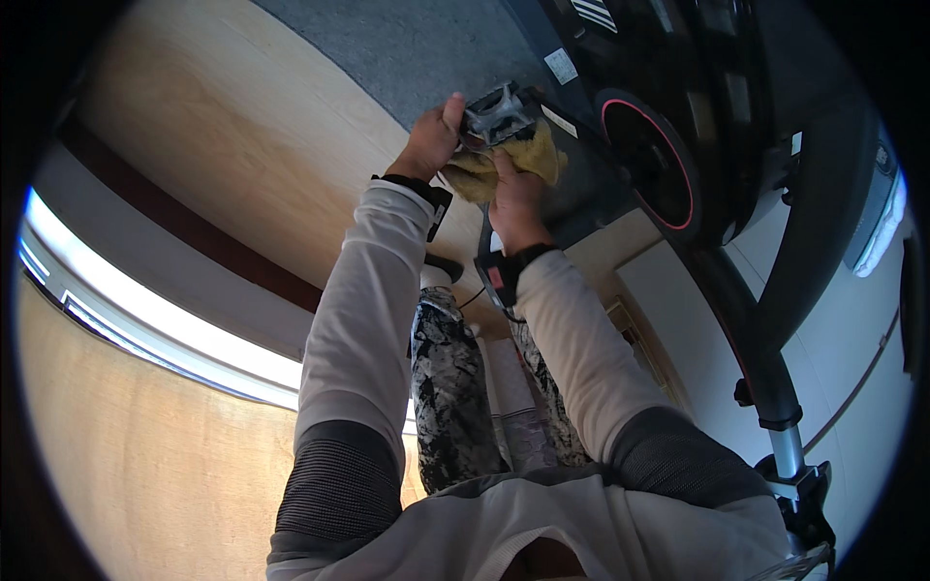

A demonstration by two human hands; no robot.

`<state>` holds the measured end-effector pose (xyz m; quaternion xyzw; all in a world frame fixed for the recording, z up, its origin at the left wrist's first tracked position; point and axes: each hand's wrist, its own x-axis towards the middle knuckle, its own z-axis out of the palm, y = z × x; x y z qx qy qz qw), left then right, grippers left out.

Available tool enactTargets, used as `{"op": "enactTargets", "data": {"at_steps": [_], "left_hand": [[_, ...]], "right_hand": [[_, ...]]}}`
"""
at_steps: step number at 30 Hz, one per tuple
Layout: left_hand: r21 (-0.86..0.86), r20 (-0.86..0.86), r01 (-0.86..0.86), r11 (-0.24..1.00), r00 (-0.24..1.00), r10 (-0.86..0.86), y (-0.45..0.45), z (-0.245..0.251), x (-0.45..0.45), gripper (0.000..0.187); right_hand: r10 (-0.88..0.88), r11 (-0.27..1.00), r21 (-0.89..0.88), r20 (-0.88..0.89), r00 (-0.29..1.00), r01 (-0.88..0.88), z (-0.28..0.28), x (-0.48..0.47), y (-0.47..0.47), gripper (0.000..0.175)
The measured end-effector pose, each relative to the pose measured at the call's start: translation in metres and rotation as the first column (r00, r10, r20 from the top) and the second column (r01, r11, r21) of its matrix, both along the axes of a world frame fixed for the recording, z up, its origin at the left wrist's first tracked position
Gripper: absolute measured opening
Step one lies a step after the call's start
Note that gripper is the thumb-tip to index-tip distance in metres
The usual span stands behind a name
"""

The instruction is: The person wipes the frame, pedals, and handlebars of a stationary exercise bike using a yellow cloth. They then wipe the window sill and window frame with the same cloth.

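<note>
In front of me is the pedal (498, 116) of a black exercise bike, grey and black with a frame-like body. My left hand (434, 138) grips its left end, thumb up along the side. A yellow cloth (472, 178) is bunched below the pedal and against its near edge. My right hand (519, 200) holds this cloth, with the thumb on top and the other fingers hidden under the fabric. Part of the cloth reaches toward my left hand's fingers.
The exercise bike's black body (726, 94) rises at the right, with a red-ringed round cover (647, 163) near the pedal. Its dark frame tube (726, 305) runs down the right side. A grey mat (407, 51) lies on the wooden floor (240, 109). A bright window strip (182, 319) shows at left.
</note>
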<state>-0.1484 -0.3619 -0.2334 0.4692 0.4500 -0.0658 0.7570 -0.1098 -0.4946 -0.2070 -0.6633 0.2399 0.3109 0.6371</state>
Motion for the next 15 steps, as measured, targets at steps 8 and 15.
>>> {"op": "enactTargets", "data": {"at_steps": [8,15], "left_hand": [[0.125,-0.009,0.039,0.991,0.999,-0.039,-0.002,0.001,0.002,0.059],[0.048,-0.018,0.024,0.999,1.0,-0.023,0.003,0.012,0.005,0.063]], "right_hand": [[0.078,0.994,-0.076,0.028,0.997,-0.075,-0.001,0.012,-0.016,0.041],[0.405,0.912,-0.071,0.016,0.914,-0.403,0.011,0.031,-0.062,0.04]]}}
